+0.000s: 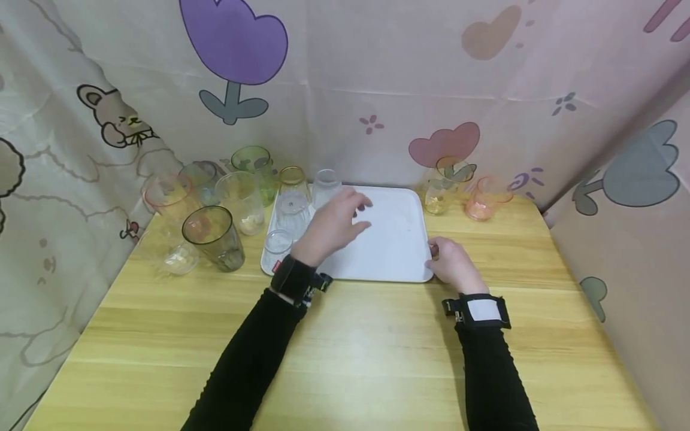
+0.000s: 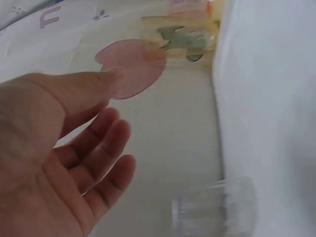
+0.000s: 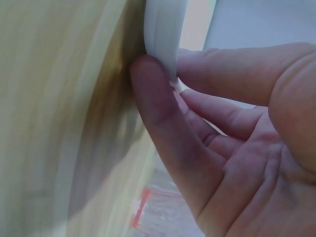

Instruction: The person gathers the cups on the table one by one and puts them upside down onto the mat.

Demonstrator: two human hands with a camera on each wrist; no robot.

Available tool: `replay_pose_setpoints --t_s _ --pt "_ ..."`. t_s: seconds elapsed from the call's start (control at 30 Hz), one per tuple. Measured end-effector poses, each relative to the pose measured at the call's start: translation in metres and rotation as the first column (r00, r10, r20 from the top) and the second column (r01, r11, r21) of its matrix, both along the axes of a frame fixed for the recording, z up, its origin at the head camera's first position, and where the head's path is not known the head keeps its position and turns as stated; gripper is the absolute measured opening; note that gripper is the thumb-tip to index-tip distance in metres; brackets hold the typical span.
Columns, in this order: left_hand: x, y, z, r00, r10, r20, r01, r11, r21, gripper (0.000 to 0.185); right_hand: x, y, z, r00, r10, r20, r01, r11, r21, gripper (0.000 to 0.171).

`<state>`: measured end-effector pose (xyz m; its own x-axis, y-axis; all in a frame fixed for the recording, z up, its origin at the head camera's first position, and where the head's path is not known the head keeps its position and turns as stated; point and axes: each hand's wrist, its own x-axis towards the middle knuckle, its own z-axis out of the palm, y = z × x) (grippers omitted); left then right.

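A white tray lies on the wooden table. Its right rim is pinched between the thumb and fingers of my right hand; the right wrist view shows the tray edge between them. Over the tray's middle hovers my left hand, fingers loosely bent, with nothing in its grasp. Clear glasses stand on the tray's left part, among them a short one, a taller one and one at the back, partly hidden by my left hand. The left wrist view shows a clear glass below the fingers.
Left of the tray stand a smoky dark glass, a pink-rimmed glass, a green glass and other glasses. An amber-rimmed glass is near the tray's back left. Right of it are a yellow glass and a pink glass. A patterned curtain hangs behind.
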<state>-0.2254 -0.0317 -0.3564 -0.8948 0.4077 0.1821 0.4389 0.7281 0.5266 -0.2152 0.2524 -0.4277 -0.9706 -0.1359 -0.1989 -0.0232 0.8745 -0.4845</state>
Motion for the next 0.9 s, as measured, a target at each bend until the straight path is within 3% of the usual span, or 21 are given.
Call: replay_pose_setpoints --t_s 0.23,0.47,0.7,0.9 --pt "0.016 0.006 -0.033 0.99 -0.082 0.116 0.097 0.988 -0.121 0.026 -0.001 0.002 0.0 1.0 0.012 -0.01 -0.012 1.0 0.007 0.054" --pt "0.025 0.013 -0.057 0.964 -0.09 0.251 0.136 0.976 -0.172 0.018 0.0 0.002 -0.001 1.0 0.004 -0.002 -0.004 1.0 -0.013 0.053" --pt "0.031 0.012 -0.072 0.949 -0.097 0.299 0.139 0.983 -0.123 0.019 0.001 0.001 -0.001 1.0 0.009 -0.027 -0.01 1.0 -0.019 0.043" --pt "0.033 0.011 -0.075 0.943 -0.103 0.316 0.141 0.985 -0.098 0.018 0.001 0.001 0.002 0.999 -0.001 -0.038 -0.001 0.999 -0.052 0.056"
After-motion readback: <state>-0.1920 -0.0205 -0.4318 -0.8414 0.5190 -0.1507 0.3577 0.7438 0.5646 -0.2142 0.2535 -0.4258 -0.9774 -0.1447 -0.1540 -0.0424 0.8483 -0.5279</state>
